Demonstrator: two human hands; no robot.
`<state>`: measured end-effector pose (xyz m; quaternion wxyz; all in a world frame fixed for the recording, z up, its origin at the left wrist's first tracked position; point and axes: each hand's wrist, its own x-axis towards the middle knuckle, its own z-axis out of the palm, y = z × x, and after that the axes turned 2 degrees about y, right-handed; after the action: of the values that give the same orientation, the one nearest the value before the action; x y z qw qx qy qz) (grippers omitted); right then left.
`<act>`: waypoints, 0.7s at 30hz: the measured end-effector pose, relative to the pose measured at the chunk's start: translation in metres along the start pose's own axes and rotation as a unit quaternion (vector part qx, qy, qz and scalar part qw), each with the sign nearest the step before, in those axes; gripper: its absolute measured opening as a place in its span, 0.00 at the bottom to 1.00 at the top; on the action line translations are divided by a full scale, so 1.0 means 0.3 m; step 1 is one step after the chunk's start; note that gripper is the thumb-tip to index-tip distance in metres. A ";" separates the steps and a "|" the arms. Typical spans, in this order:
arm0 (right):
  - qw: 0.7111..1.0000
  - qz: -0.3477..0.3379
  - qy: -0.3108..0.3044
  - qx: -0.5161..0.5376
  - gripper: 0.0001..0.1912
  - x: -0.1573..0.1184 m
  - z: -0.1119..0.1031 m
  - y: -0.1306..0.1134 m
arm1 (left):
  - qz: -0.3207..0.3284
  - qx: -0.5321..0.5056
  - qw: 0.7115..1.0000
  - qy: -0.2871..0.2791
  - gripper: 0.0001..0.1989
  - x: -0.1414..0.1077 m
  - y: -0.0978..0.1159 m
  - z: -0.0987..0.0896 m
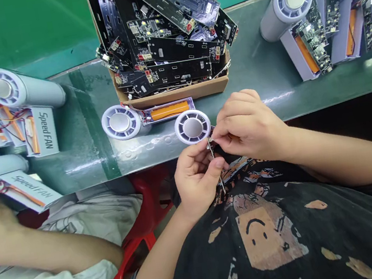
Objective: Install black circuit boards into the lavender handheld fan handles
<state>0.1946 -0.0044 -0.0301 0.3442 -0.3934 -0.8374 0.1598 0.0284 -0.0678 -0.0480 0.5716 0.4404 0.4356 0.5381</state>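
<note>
My left hand is closed around a thin circuit board, seen edge-on and standing nearly upright over my lap. The fingertips of my right hand pinch a small wire connector at the board's upper end; the fingers partly hide it. Just beyond both hands, at the table edge, a pale lilac fan shows its round slotted end with a silver centre. Behind it lies another fan, its open handle holding an orange battery.
A cardboard box heaped with black circuit boards stands on the green table. Several fans with boards are at the right, more at the left. A co-worker's arm reaches in from the left, beside a red stool.
</note>
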 end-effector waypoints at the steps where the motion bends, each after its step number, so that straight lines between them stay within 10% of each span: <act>1: 1.000 0.005 -0.003 0.004 0.12 -0.001 -0.001 0.001 | 0.000 -0.003 1.000 -0.003 0.13 0.000 0.000 -0.001; 21: 0.998 0.048 -0.034 0.016 0.10 -0.006 -0.012 -0.020 | 0.000 0.031 1.000 -0.002 0.12 0.004 0.008 0.002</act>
<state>0.1948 -0.0097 -0.0251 0.3136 -0.4215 -0.8263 0.2031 0.0285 -0.0666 -0.0455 0.5584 0.4590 0.4510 0.5236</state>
